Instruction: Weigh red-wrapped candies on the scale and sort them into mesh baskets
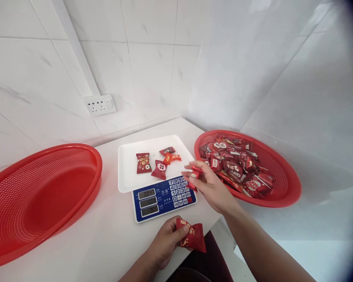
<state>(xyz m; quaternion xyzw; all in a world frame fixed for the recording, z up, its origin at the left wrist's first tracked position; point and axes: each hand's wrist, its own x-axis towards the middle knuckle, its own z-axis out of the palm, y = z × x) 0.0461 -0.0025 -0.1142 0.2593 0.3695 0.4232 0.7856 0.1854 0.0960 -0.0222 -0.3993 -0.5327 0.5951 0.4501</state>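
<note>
My left hand (167,239), low in the view in front of the scale, grips a dark red packet (195,237). Above the scale's keypad, my right hand (207,182) has its fingers closed on a small red packet (194,176). The digital scale (164,203) has a blue panel and carries a white tray (129,178). On that tray lie several wrapped pieces: a dark red packet (143,163) at the left, another red packet (160,169) near the middle, an orange-red one (172,158) and a small dark red one (167,150).
A red mesh basket (285,192) full of red packets stands on the right. Another red basket (67,188), with nothing visible inside, is on the left. Both flank the scale on a white table (106,243). Behind is a tiled wall with a socket (100,105).
</note>
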